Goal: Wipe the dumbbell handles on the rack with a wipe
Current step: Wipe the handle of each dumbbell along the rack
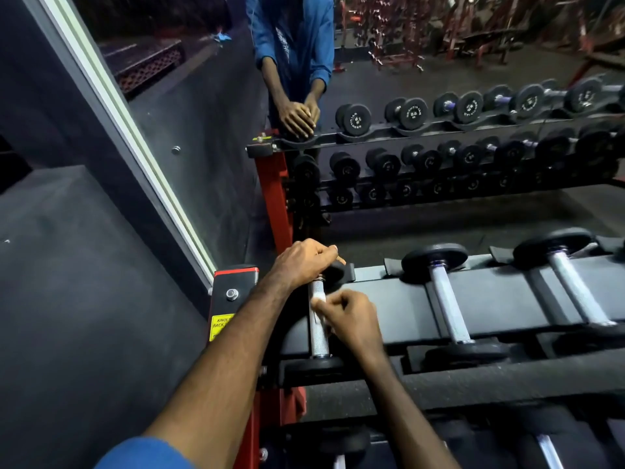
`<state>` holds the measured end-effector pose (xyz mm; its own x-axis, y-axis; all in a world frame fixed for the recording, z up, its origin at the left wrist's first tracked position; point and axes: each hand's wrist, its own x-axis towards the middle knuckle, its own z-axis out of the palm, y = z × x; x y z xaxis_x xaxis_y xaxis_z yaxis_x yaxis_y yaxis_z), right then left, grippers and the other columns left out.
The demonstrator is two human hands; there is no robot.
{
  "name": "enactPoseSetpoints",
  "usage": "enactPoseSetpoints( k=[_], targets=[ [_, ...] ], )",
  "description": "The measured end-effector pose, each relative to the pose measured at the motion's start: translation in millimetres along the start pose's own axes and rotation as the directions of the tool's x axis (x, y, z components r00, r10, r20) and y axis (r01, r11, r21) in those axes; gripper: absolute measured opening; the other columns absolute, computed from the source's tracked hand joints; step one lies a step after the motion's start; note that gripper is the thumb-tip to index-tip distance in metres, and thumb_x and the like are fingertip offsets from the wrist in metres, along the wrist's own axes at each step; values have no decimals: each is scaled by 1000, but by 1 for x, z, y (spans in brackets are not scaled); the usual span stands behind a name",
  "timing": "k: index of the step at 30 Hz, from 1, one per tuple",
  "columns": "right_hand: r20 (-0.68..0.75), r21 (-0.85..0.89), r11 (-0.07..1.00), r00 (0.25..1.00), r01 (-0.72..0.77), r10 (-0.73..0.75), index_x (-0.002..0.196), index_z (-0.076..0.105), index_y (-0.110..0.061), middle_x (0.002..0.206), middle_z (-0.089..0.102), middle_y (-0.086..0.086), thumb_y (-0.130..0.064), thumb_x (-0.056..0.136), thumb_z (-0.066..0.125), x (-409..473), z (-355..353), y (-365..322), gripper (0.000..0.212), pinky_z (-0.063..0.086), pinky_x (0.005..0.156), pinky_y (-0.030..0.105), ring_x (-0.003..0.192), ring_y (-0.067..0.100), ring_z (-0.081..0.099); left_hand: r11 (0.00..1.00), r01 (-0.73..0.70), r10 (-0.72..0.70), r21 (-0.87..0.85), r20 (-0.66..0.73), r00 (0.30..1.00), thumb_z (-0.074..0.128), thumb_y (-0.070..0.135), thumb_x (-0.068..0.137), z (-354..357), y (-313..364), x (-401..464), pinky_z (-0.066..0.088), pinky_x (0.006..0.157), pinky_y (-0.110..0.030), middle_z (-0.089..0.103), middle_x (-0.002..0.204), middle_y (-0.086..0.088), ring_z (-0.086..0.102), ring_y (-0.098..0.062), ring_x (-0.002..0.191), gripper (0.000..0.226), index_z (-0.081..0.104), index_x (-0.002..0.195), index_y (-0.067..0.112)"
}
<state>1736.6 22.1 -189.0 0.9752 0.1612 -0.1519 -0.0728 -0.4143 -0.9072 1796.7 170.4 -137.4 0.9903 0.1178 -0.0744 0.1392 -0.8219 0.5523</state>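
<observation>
The leftmost dumbbell lies on the top tier of the rack [490, 292], its knurled steel handle [318, 340] pointing away from me. My right hand [351, 319] pinches a small white wipe [318, 297] against the upper part of that handle. My left hand [304, 260] is curled over the dumbbell's far black head, most of which it hides. Two more dumbbells with steel handles [446, 306] [578, 296] lie to the right on the same tier.
A large mirror [439, 164] stands behind the rack and reflects me, the rack and the gym. The mirror's pale frame [135, 130] runs diagonally at left. The rack's red post [233, 299] carries a yellow label. A lower tier holds more dumbbells [548, 448].
</observation>
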Motion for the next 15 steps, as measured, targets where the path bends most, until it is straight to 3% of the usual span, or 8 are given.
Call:
enactPoseSetpoints(
  k=[3,6,9,12,15],
  targets=[
    [190,20,999,981,-35,30,67,71,-12,58,70,-3,-42,84,82,-19,-9,25,36,51,58,26,51,6,60,1000,-9,9,-3,-8,1000,35,71,85,2,-3,3,55,86,-41,56,67,3,69,-40,97,51,81,100,55],
    [200,276,957,979,-88,32,60,63,-14,53,56,-4,-27,92,77,-3,-6,17,38,43,51,25,50,11,47,1000,4,-4,8,-10,1000,35,71,85,2,-3,2,55,88,-40,53,54,0,71,-35,96,49,80,100,57],
    [281,425,884,957,-198,79,83,74,2,65,68,5,-25,96,73,15,3,-3,30,48,60,25,65,21,60,1000,-6,6,0,2,1000,36,69,85,-1,1,1,53,86,-40,61,74,4,70,-36,98,48,80,98,57],
    [475,363,861,866,-355,157,95,72,11,89,77,22,-36,85,85,1,1,10,50,50,70,30,77,27,67,1000,-19,20,-14,27,999,35,69,87,-1,-1,3,54,86,-42,59,78,11,69,-39,98,50,81,100,55],
    [504,334,849,838,-410,206,91,75,-2,86,74,20,-32,85,86,3,-2,7,32,53,62,28,68,24,71,1000,-23,24,-21,28,999,36,68,89,0,-5,3,55,89,-43,56,56,6,70,-35,94,46,80,97,58]
  ],
)
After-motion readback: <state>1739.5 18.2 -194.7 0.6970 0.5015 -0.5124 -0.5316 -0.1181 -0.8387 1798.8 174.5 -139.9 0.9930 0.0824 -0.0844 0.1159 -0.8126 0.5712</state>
